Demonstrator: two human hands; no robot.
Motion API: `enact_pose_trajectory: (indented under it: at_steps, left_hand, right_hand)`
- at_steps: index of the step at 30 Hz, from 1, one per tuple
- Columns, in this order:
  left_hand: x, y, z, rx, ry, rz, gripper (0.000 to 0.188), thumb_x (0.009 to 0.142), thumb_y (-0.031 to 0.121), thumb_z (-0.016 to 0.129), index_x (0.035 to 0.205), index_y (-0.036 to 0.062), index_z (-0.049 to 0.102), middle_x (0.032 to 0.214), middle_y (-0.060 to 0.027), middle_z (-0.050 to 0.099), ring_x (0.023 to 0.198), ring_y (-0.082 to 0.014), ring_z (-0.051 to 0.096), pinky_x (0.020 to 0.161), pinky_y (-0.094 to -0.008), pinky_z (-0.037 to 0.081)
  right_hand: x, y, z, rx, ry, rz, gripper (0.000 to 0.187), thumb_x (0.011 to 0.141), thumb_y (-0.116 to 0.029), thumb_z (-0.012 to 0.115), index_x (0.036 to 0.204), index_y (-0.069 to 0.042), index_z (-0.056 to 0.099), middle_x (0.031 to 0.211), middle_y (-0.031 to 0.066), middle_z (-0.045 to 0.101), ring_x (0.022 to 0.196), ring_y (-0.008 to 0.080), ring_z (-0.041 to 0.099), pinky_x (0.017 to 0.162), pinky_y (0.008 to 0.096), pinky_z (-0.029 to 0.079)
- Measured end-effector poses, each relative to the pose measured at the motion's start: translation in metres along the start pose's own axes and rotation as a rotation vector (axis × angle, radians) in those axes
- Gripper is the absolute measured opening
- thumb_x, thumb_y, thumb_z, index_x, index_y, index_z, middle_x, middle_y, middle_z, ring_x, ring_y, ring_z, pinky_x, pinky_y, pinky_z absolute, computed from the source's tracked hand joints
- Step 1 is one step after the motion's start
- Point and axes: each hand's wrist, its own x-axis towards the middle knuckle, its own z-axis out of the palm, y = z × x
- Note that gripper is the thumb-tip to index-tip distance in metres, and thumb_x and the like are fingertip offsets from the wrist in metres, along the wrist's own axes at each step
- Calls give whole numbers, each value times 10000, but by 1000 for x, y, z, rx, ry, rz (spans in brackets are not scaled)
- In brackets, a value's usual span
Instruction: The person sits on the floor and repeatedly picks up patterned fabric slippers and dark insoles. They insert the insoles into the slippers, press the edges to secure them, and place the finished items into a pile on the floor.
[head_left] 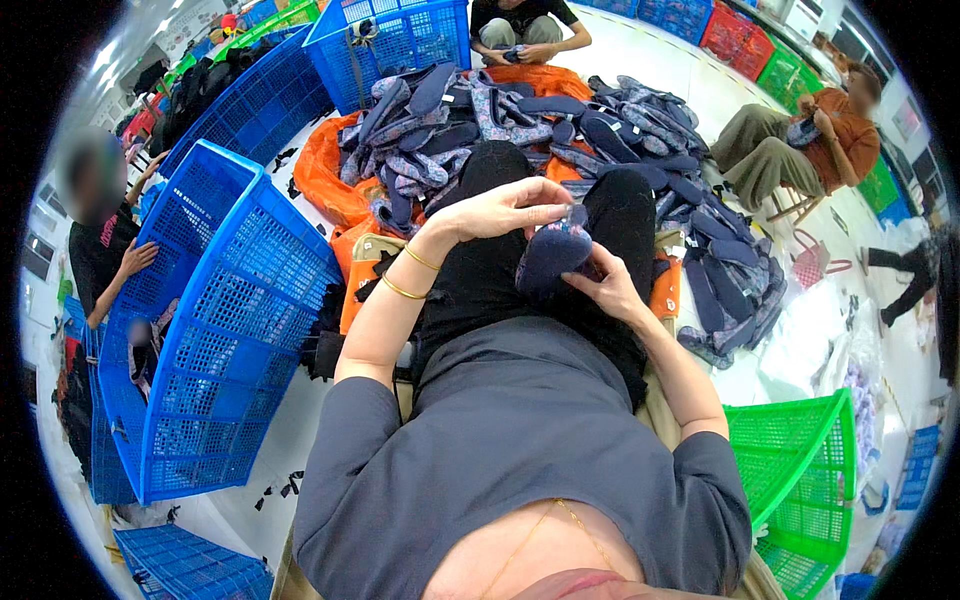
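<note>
A navy slipper (553, 258) with a bit of floral fabric at its upper edge is held above my lap, sole turned toward me. My right hand (612, 285) grips its right side, thumb pressed on the sole. My left hand (515, 207) comes over the far end of the slipper with fingers curved and thumb at its edge; the exact pinch point is partly hidden. Beyond my knees lies a big heap of similar navy and floral slippers (430, 140), partly on orange sacks (325, 170). More slippers (725, 285) spread to the right.
Tall blue crates (235, 330) stand at my left, with a person's hand (139, 258) on one. A green crate (800, 480) is at lower right. Seated people work opposite (520, 35) and at right (830, 130). A white plastic bag (805, 340) lies on the floor.
</note>
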Motion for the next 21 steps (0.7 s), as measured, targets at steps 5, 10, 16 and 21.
enact_pose_trajectory:
  at_steps: [5,10,16,21]
  left_hand:
    - [8,-25,10,22,-30,-52,382,978,318,550,1240,41,526,1122,-24,574,1030,-93,524,907,-262,436]
    - [1,-29,27,-26,-31,9,191,912,247,668,941,82,577,855,63,537,792,-36,478,699,-215,426]
    - [-15,-17,35,-381,-15,-36,180,898,152,676,988,86,535,755,70,552,588,-2,407,494,-174,291]
    - [-24,-10,43,-408,-59,-43,596,817,28,713,1330,30,411,1059,-70,646,971,-111,608,872,-243,475]
  right_hand:
    - [-8,22,1,79,-78,97,407,818,-95,729,1189,-28,574,990,46,658,908,115,595,842,281,472]
    - [-15,7,-14,23,-203,80,410,801,-56,715,1190,-28,591,1078,59,657,1011,130,588,924,292,454]
    - [-15,-7,-29,38,-324,73,337,834,-37,661,1168,-11,619,1118,76,657,1055,151,588,962,301,445]
    - [-6,-37,-52,313,-147,95,344,848,-53,679,1181,-15,597,1047,50,660,962,108,599,882,274,475]
